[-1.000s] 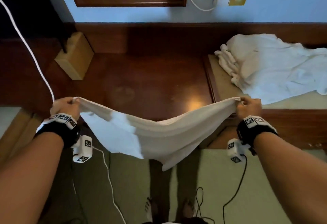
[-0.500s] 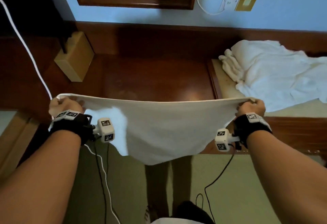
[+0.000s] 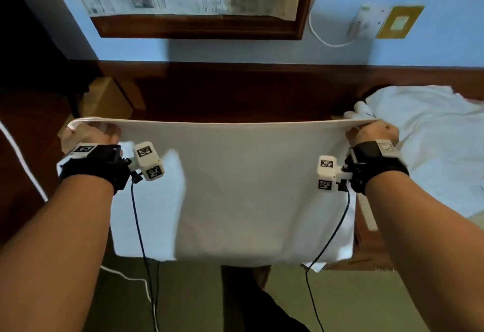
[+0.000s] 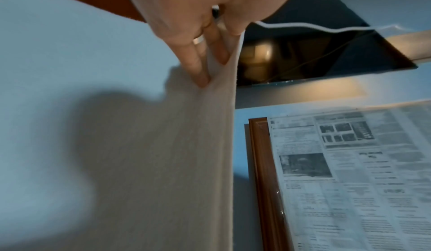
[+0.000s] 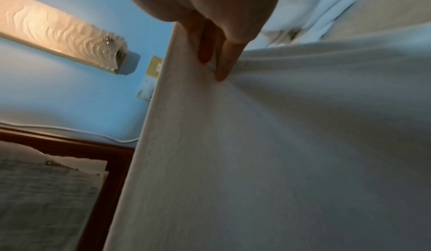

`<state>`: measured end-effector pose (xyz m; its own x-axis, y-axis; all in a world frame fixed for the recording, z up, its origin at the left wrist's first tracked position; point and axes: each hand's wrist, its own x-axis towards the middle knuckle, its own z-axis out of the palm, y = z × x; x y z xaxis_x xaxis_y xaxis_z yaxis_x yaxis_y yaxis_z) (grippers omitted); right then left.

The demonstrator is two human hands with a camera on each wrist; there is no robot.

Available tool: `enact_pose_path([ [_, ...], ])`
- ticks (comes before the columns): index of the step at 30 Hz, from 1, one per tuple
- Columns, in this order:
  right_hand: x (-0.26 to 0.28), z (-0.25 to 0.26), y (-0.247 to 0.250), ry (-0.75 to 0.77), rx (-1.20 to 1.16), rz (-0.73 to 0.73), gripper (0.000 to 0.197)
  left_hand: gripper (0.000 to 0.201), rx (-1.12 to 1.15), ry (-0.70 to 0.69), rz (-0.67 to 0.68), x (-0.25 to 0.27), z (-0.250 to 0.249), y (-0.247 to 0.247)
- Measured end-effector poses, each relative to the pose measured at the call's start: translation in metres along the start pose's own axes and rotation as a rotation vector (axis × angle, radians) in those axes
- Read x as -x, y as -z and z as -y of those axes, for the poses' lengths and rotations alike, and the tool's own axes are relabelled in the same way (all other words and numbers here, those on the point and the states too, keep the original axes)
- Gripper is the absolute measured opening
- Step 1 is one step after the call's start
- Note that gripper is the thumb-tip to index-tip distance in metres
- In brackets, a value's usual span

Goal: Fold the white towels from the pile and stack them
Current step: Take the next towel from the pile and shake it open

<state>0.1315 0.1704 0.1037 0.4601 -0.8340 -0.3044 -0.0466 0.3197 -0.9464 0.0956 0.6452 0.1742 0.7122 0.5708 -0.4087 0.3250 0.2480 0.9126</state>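
A white towel (image 3: 243, 190) hangs stretched flat and taut in the air between my two hands, above the dark wooden table (image 3: 235, 96). My left hand (image 3: 89, 135) grips its upper left corner, and the left wrist view shows the fingers (image 4: 198, 67) pinching the towel (image 4: 163, 162) edge. My right hand (image 3: 372, 132) grips the upper right corner, where the fingers (image 5: 224, 65) are curled over the towel (image 5: 256, 162). A pile of crumpled white towels (image 3: 432, 148) lies on the surface to the right, just behind my right hand.
A cardboard box (image 3: 107, 98) stands at the back left of the table. On the blue wall hang a wooden frame (image 3: 199, 27) with newspaper and a socket plate (image 3: 398, 21) with a white cable. Black wrist-camera cables (image 3: 141, 240) dangle toward the green floor.
The towel, sagging and bunched a second ago, has been pulled taut and lifted higher and forward. Both hands have moved up and apart, still holding the corners.
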Motion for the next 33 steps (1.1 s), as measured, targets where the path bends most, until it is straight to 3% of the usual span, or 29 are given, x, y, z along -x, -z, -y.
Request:
enact_pose_path([
  [1, -0.011, 0.003, -0.019, -0.016, -0.056, -0.013, 0.034, 0.046, 0.037, 0.048, 0.013, -0.005, -0.010, -0.016],
  [3, -0.029, 0.004, -0.053, -0.030, -0.128, -0.025, 0.035, 0.045, 0.077, -0.006, -0.037, -0.030, -0.018, -0.041],
  [5, -0.040, 0.002, -0.083, -0.006, -0.059, 0.016, 0.034, 0.045, 0.280, -0.001, -0.044, -0.089, -0.010, -0.058],
  [8, -0.059, -0.047, -0.092, 0.033, 0.194, 0.150, 0.023, 0.037, 0.248, -0.010, -0.020, -0.146, 0.030, -0.070],
  [9, -0.061, -0.070, -0.086, 0.065, 0.338, 0.193, 0.030, 0.031, 0.097, -0.014, -0.020, -0.156, 0.049, -0.072],
  [11, -0.052, -0.116, -0.064, 0.131, 0.704, 0.333, 0.049, 0.038, -0.362, -0.045, 0.022, -0.167, 0.099, -0.070],
  [15, -0.010, -0.192, 0.006, 0.264, 1.433, 0.773, 0.072, 0.075, -1.300, -0.031, 0.402, -0.145, 0.206, -0.042],
  [18, 0.006, -0.218, 0.044, 0.201, 1.766, 0.822, 0.075, 0.084, -1.655, 0.001, 0.496, -0.128, 0.245, -0.023],
  [24, -0.015, -0.219, 0.020, 0.234, 1.803, 0.888, 0.080, 0.091, -1.710, -0.039, 0.487, -0.174, 0.230, -0.044],
  [28, -0.040, -0.220, -0.025, 0.243, 1.756, 0.857, 0.082, 0.084, -1.493, -0.166, 0.497, -0.206, 0.210, -0.067],
  [31, -0.046, -0.210, -0.038, 0.198, 1.664, 0.796, 0.086, 0.084, -1.351, -0.227, 0.489, -0.196, 0.201, -0.061],
  [33, -0.035, -0.204, -0.025, 0.207, 1.684, 0.788, 0.085, 0.086, -1.463, -0.198, 0.520, -0.174, 0.209, -0.044],
])
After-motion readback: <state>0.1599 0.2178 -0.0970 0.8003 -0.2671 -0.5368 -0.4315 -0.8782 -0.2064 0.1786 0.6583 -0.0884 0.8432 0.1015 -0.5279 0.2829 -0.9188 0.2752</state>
